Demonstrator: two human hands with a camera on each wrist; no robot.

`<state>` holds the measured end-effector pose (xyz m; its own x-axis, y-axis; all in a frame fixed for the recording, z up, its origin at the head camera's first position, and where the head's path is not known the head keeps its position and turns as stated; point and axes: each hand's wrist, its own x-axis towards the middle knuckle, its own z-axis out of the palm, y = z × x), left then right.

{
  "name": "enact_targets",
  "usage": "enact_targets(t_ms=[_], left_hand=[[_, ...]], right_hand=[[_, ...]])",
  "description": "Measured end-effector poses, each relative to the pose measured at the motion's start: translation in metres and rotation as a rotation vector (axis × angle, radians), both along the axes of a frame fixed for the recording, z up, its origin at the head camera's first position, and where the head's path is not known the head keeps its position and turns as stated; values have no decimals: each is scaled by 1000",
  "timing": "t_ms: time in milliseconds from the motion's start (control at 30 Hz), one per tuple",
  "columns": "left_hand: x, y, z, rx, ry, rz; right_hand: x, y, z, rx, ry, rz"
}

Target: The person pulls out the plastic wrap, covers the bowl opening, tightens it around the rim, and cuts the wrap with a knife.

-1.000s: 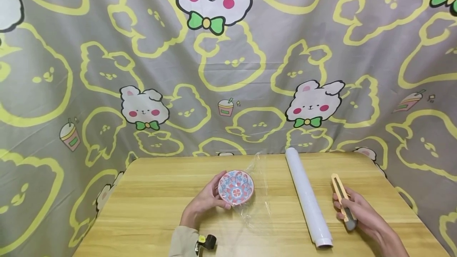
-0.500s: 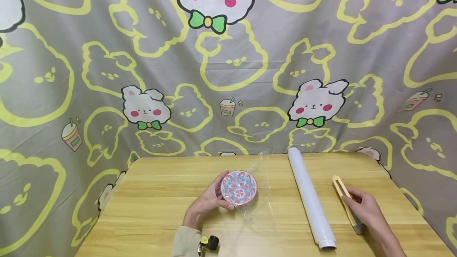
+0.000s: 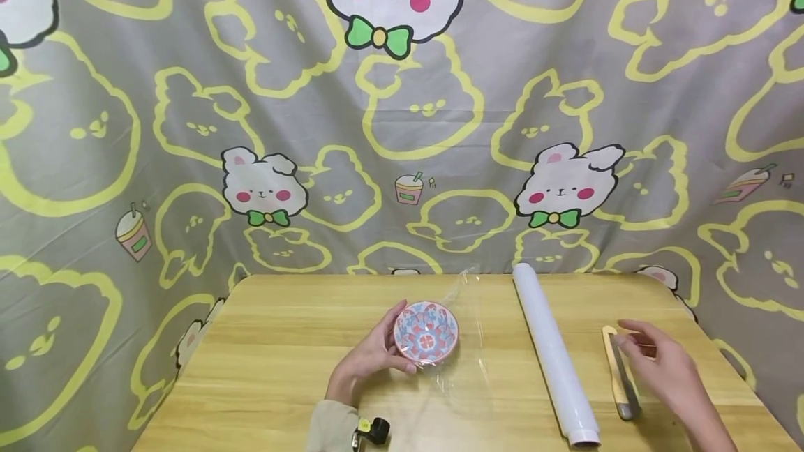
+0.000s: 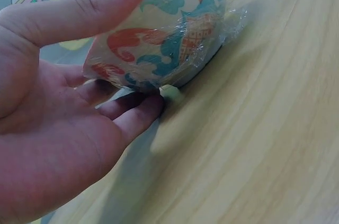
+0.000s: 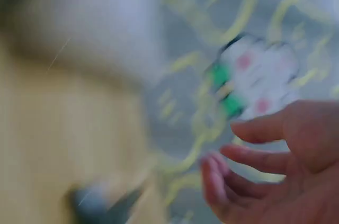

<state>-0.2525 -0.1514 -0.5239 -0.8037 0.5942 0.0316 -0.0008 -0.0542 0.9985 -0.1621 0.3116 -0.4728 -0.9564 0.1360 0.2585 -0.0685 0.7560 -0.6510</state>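
Note:
My left hand (image 3: 372, 356) grips a small bowl (image 3: 427, 333) with a red and blue pattern, thumb on the near side and fingers around the left. In the left wrist view, clear cling film (image 4: 201, 49) clings to the outside of the bowl. More of that film spreads loosely to the bowl's right in the head view. Beside my right hand (image 3: 668, 372) a yellow and dark box cutter (image 3: 620, 377) lies on the table. That hand holds nothing, its fingers loosely bent; the right wrist view has the cutter blurred at lower left.
A long white roll of cling film (image 3: 555, 354) lies between the bowl and the box cutter. The wooden table (image 3: 283, 340) reaches back to a grey curtain (image 3: 352, 117) printed with rabbits, which also hangs along both sides.
My right hand has set the box cutter down on the table and let go of it. The left hand keeps its grip on the bowl. The head view has shifted slightly.

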Motion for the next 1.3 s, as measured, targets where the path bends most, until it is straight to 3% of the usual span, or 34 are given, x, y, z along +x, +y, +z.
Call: enact_targets(t_ms=[67,133,233,333,467,633,900,1100,1300], left_hand=[[1,0,-1,11,-8,-8],[1,0,-2,20,-9,-8],[2,0,-5,10,4,30],[3,4,-7,-29,42,72],[3,12,-10,-85,101,127],[4,17,-10,-130,153,176],[1,17,-12,-175,178,184],[1,15,-11,-177,177,183],[0,16,-11,-189,185,202]], right_hand=[[4,-26,11,-85,7,83],[5,-59,17,-178,-44,180],[1,-107,16,-299,-217,269],[-7,-142,4,-378,-382,282],[-18,-168,-16,-473,-426,254],[-25,-181,-28,-653,-419,261],[-25,-176,-30,-1048,-584,422],[-26,-178,-31,-1137,-641,476],[-25,-181,-29,-1113,-642,491]])
